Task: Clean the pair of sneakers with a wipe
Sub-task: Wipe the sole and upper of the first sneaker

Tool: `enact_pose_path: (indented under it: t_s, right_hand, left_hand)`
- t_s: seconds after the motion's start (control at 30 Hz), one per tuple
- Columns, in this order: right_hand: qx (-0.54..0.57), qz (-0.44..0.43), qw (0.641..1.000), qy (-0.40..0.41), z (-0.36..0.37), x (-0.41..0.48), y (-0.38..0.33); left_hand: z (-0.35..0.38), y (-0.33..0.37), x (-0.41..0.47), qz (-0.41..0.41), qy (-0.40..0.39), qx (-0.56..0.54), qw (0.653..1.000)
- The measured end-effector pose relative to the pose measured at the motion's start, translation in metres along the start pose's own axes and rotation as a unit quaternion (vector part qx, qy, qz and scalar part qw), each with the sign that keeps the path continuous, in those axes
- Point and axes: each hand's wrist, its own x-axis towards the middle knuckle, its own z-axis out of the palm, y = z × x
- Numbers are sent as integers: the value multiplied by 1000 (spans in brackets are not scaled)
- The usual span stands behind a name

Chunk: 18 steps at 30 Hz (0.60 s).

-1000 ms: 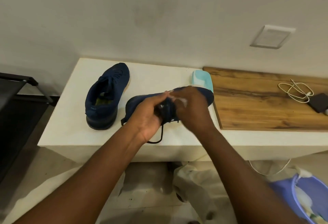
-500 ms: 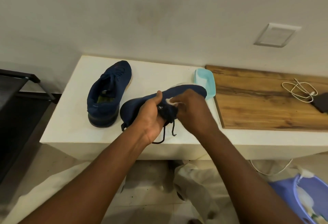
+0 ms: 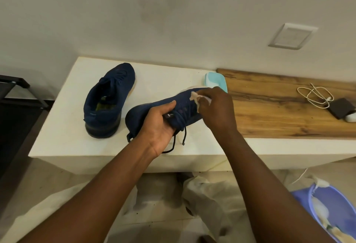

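Now | my left hand [image 3: 159, 125] grips sneaker [image 3: 148, 111] by its collar, over surface [image 3: 63, 127] | right hand [image 3: 217, 111] pinches wipe [image 3: 195, 96], shifted from mid-upper to far-right end | I reckon second sneaker [image 3: 109, 98], left, comes next

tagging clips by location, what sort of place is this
Probably a room in a home, not a shop or workshop: a white ledge against a plain wall with a wooden top beside it, a coiled charging cable lying on the wood, and a lilac plastic basin on the floor below.
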Motion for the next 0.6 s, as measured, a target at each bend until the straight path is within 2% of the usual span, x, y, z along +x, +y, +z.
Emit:
enact_pose_path:
  t_s: [0.07, 0.17, 0.27, 0.3, 0.43, 0.47, 0.6]
  right_hand:
    - [-17, -13, 1000, 10, 5, 0, -6]
    - [-30, -135, 988, -61, 18, -16, -27]
    - [-34, -185, 975, -118, 18, -23, -32]
    - [-26, -166, 980, -108, 17, -18, -27]
    - [-4, 30, 1000, -5, 7, 4, 1]
    - [-13, 36, 999, -3, 9, 2, -1]
    - [-41, -137, 982, -124, 16, -26, -33]
  left_hand:
    - [1, -3, 3, 14, -5, 13, 1000]
    - [-4, -6, 8, 78, 46, 57, 994]
    - [-8, -7, 8, 95, 80, 71, 990]
    - [-9, -6, 9, 90, 78, 58, 991]
    - [-9, -7, 12, 81, 81, 27, 993]
    - [-8, -8, 12, 77, 80, 29, 993]
    - [-8, -8, 8, 81, 72, 35, 994]
